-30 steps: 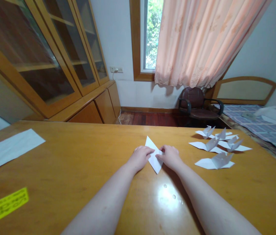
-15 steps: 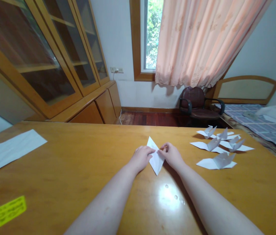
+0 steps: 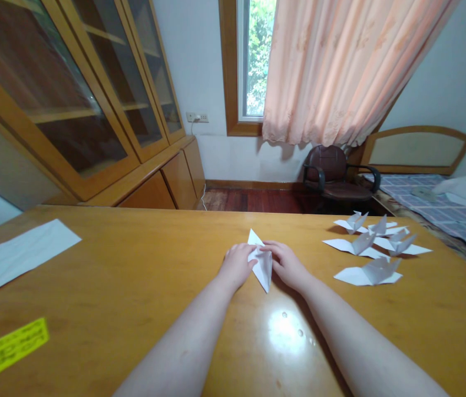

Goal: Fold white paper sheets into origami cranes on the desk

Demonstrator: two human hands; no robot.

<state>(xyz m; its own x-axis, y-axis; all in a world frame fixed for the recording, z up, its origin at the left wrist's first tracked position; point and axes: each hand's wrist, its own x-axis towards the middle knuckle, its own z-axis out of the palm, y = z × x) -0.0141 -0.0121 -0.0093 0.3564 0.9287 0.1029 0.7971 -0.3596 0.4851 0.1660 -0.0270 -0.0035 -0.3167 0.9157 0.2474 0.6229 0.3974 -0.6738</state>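
1. the folded paper (image 3: pixel 263 271), one white piece shaped like a slim diamond, is at the middle of the worktop (image 3: pixel 146 270), its far tip near the back edge and its near tip aimed at the person, slightly askew.
2. bare wood spreads well out to the left of the paper; on the right the stretch is shorter, running from the right hand to the birds. the near tip sits between the two forearms.
3. the left hand (image 3: pixel 237 266) holds the paper by its left side, thumb and fingers close together on it.
4. the right hand (image 3: pixel 287 266) is just beside the right side, its fingers bent over the upper half and touching it; whether they pinch it, i cannot tell.
5. the paper thus lies between both sets of fingers, both tips sticking out past them.
6. five folded paper birds (image 3: pixel 365 243) stand grouped near the right end, wings raised.
7. one white paper strip (image 3: pixel 22 256) lies at the left, and one yellow label (image 3: pixel 7 352), writing blurred, is nearer.
8. past the back edge: one chair (image 3: pixel 327 165) and one curtain (image 3: pixel 344 71).
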